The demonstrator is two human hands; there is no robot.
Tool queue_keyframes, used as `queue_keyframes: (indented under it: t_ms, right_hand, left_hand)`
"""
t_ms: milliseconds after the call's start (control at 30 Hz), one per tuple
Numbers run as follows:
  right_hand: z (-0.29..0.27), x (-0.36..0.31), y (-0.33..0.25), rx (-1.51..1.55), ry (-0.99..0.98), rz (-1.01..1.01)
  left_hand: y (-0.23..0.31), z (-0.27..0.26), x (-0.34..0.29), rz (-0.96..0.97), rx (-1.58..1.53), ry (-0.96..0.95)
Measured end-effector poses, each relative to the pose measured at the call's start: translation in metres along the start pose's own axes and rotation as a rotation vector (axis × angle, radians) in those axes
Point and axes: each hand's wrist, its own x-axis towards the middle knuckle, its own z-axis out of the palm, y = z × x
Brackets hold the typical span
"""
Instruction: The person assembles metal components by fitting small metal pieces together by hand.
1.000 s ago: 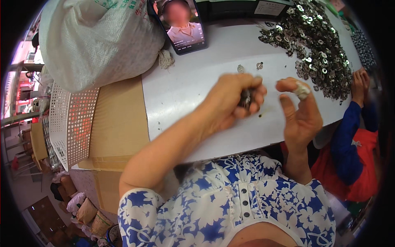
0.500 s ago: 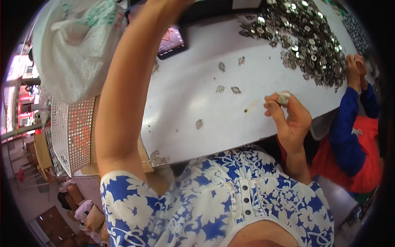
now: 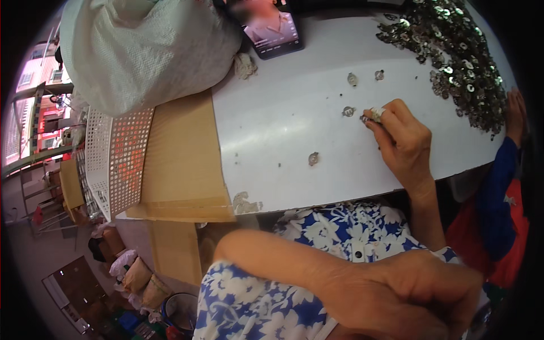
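Observation:
My right hand point(image 3: 405, 141) is closed in a pinch over the white table point(image 3: 272, 136), its thumb and index finger on a small metal disc point(image 3: 364, 119). A whitish wrap point(image 3: 376, 114) covers part of the index finger. Just beside the fingertips lies another small disc with side tabs point(image 3: 348, 111); several more like it are scattered around. Across my chest comes my left forearm, so that my left hand point(image 3: 396, 297) is large and close at the lower right. Its fingers are curled, and their tips are out of sight, so anything in them is hidden.
A big pile of shiny metal discs point(image 3: 462, 62) covers the table's far right. At the far left stand a white sack point(image 3: 147, 56), a perforated white basket point(image 3: 127, 158) and cardboard point(image 3: 181, 164). A phone point(image 3: 272, 31) leans at the back. Another person's sleeve point(image 3: 498, 187) is at right.
My left arm has swung down from over the back of the table to in front of my chest. My right hand has lowered toward the tabletop discs. The view has shifted left.

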Motion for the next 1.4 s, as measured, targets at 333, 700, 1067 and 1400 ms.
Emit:
queue_keyframes:
  t_ms: [333, 700, 1067, 1400]
  right_hand:
    - [-0.011, 0.001, -0.005, 0.054, -0.024, 0.089]
    - [-0.006, -0.004, 0.004, -0.001, 0.011, 0.033]
    - [-0.005, -0.009, 0.008, -0.074, 0.039, -0.071]
    - [-0.008, -0.008, 0.009, 0.135, 0.011, 0.015]
  left_hand:
    - [0.04, -0.016, -0.038, 0.123, 0.443, -0.219]
    - [-0.023, 0.012, -0.023, 1.416, 0.971, 0.05]
    - [0.031, -0.044, -0.06, 0.364, 1.89, 0.108]
    - [0.075, -0.133, -0.033, 0.44, 2.864, 0.654]
